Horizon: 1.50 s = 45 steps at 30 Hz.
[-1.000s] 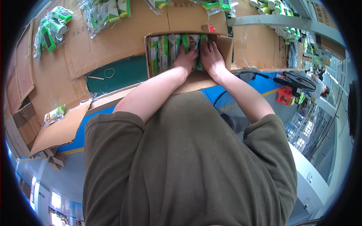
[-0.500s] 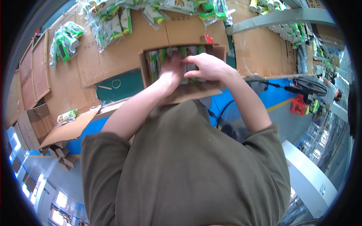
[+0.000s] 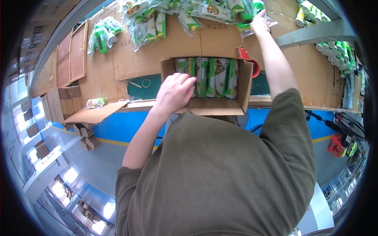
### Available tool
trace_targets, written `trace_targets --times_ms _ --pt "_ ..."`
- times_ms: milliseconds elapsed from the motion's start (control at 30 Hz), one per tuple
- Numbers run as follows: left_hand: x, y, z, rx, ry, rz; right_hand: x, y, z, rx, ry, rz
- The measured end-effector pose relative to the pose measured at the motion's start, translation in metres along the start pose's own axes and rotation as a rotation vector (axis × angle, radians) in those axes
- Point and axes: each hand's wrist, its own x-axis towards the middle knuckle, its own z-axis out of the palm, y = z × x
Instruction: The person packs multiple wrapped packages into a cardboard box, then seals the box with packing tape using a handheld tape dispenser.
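An open cardboard box [image 3: 214,107] stands in front of me, holding a row of green-and-white plastic packages [image 3: 220,76]. My left hand [image 3: 176,91] is over the box's left front corner, its fingers curled inward across the leftmost packages. What lies under those fingers is hidden. My right arm stretches to the far side of the table, where my right hand [image 3: 260,23] closes on the lower end of a clear-wrapped green package [image 3: 258,5] beside the pile. Just behind the box's right corner is a red tape dispenser [image 3: 249,59].
Loose green-and-white packages [image 3: 149,29] are heaped along the table's far side. White rolls [image 3: 332,53] are stacked at the right, past a grey metal bar [image 3: 311,35]. One package [image 3: 96,103] lies on a cardboard flap at left. A black fan [image 3: 348,126] stands at right.
Both hands were inside the box. My right hand has moved out to the far right package pile, and my left hand has shifted to the box's left side. The view has shifted too.
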Motion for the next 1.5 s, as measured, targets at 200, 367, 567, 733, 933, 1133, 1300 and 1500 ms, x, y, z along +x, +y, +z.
trace_targets --times_ms 200,367,567,733,933,1133,1300,1500 --pt "-0.085 -0.016 0.001 -0.214 0.55 -0.359 -0.006 0.04 -0.026 1.031 -0.354 0.015" --pt "-0.091 -0.025 0.019 -0.75 0.489 -0.628 -0.151 0.04 -0.1 1.88 -0.674 -0.278" --pt "-0.063 0.007 -0.018 -0.322 0.523 -0.236 -0.209 -0.015 -0.143 1.47 -1.077 -0.585" --pt "-0.031 0.031 -0.059 -0.553 0.621 -0.101 -0.237 -0.055 -0.169 0.791 -1.051 -1.003" --pt "-0.007 -0.011 -0.05 -0.577 0.393 0.09 -0.296 -0.064 -0.163 0.736 -0.954 -0.739" --pt "-0.041 -0.047 -0.011 -0.156 0.368 -0.04 -0.326 -0.066 -0.082 0.494 -0.913 -0.394" --pt "-0.068 -0.074 0.026 -0.851 -0.025 -0.287 -0.322 -0.102 -0.014 0.962 -0.883 0.289" --pt "-0.087 -0.072 0.042 -0.407 0.274 0.045 -0.293 -0.117 -0.077 -0.221 -1.055 -0.589"
